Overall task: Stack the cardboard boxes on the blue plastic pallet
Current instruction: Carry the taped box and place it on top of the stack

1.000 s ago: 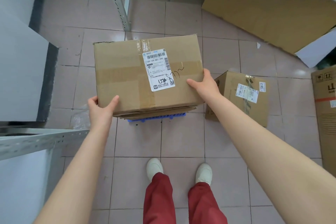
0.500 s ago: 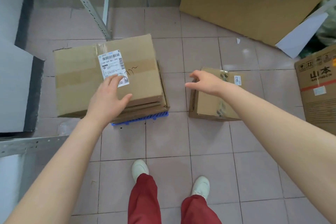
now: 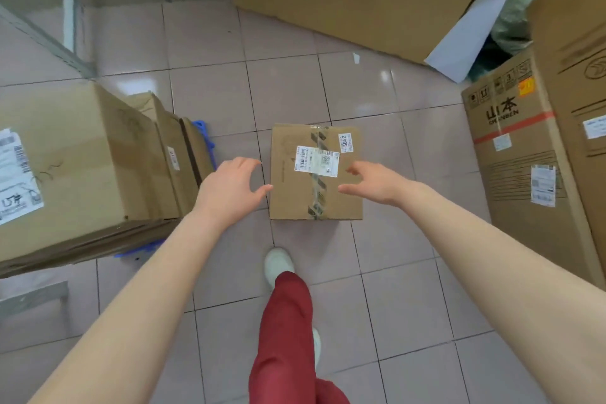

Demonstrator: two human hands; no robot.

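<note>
On the tiled floor [image 3: 295,82] — small cardboard box [image 3: 288,193], tape seam running away from the viewer, left hand [image 3: 229,190] and right hand [image 3: 377,184] flanking it, fingers spread

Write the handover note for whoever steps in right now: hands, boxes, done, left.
Left hand: open, empty, beside the small box.
Right hand: open, empty, over that box's right side.
Small box: on the floor tiles, taped shut, not gripped.
Done: the large box sits on the stack over the blue pallet.
Left: grip the small box and stack it on the pallet.
</note>
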